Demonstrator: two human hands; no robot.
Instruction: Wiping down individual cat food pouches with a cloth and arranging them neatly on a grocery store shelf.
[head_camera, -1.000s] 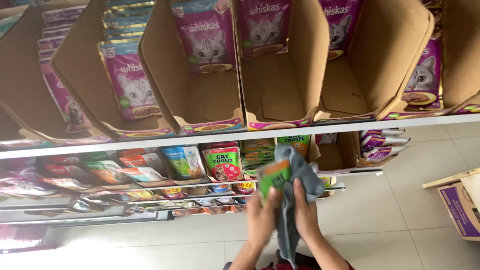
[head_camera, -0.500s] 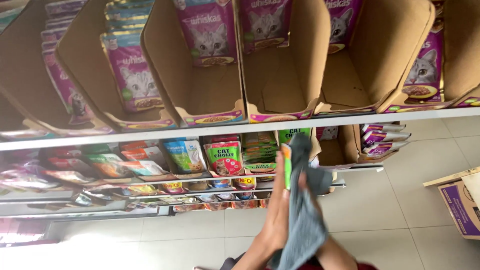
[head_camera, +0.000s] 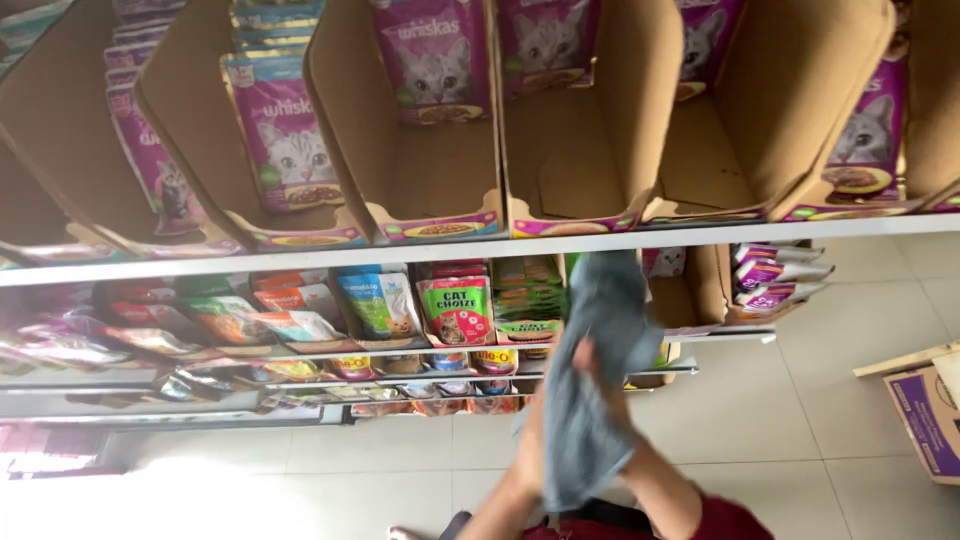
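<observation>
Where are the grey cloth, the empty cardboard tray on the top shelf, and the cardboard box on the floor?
grey cloth (head_camera: 590, 400): head view, middle of the hanging fabric.
empty cardboard tray (head_camera: 580, 170): head view, its bare inner floor.
cardboard box (head_camera: 925, 420): head view, its purple side.

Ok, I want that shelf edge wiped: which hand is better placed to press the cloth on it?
Probably the left hand: it shows gripping the cloth high up, close under the shelf edge. The right hand is hidden beneath the cloth.

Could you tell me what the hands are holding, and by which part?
A grey-blue cloth, gripped around its middle; which hand grips it cannot be told.
</observation>
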